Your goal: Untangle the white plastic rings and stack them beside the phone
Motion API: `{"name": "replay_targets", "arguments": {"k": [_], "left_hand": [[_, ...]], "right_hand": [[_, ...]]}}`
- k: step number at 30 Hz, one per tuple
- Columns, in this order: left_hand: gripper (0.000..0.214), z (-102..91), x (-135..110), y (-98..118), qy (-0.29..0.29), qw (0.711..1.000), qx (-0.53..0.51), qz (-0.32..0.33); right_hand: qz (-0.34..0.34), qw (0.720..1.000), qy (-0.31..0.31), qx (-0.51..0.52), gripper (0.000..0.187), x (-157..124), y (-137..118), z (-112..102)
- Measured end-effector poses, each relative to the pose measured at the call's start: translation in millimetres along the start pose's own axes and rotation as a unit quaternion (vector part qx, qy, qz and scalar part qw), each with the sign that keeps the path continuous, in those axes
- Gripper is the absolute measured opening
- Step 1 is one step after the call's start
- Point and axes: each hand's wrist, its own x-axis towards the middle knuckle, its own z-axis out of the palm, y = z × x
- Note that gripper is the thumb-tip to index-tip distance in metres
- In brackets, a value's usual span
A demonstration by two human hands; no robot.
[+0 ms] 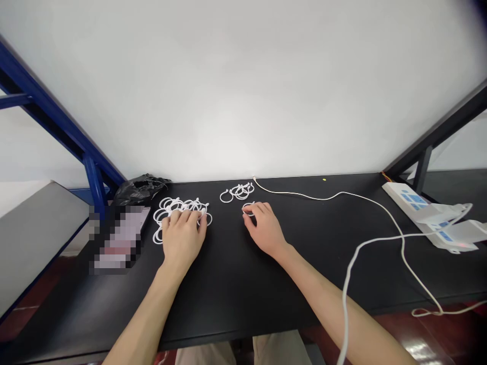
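Note:
A pile of white open rings with small knobbed ends [162,215] lies on the black table [236,284], left of centre. My left hand [182,233] rests over the pile's near right side, fingers bent down among the rings. One white ring [209,219] shows at its thumb and index finger, which appear closed on it; the fingertips are partly hidden. To the right, my right hand [264,228] pinches a single white ring [248,207] between thumb and index finger, low over the table. Beyond it sits a smaller group of the same rings [240,191].
Left of the pile lies a blurred-out phone-like object [122,238], with a crumpled black plastic bag [139,188] behind. A white cable [346,274] loops across the right side, over my right forearm. A white power strip [422,213] lies far right. Blue frame bars [64,116] rise at left.

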Motion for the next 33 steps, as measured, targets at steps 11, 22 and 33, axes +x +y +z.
{"name": "replay_targets", "arguments": {"k": [11,22,33], "left_hand": [[0.021,-1.9,0.3,6.3,-0.014,0.998,-0.053,0.024],[0.014,-1.3,-2.6,22.8,-0.086,0.953,-0.256,0.139],[0.017,6.3,-4.8,21.7,-0.137,0.948,-0.244,0.153]], "right_hand": [[0.001,0.991,-0.094,-0.098,0.016,-1.1,6.3,6.3],[-0.143,0.986,-0.089,0.001,0.008,-7.9,-14.4,7.7],[-0.072,0.995,-0.063,0.011,0.013,-5.9,-11.9,4.5]]}}
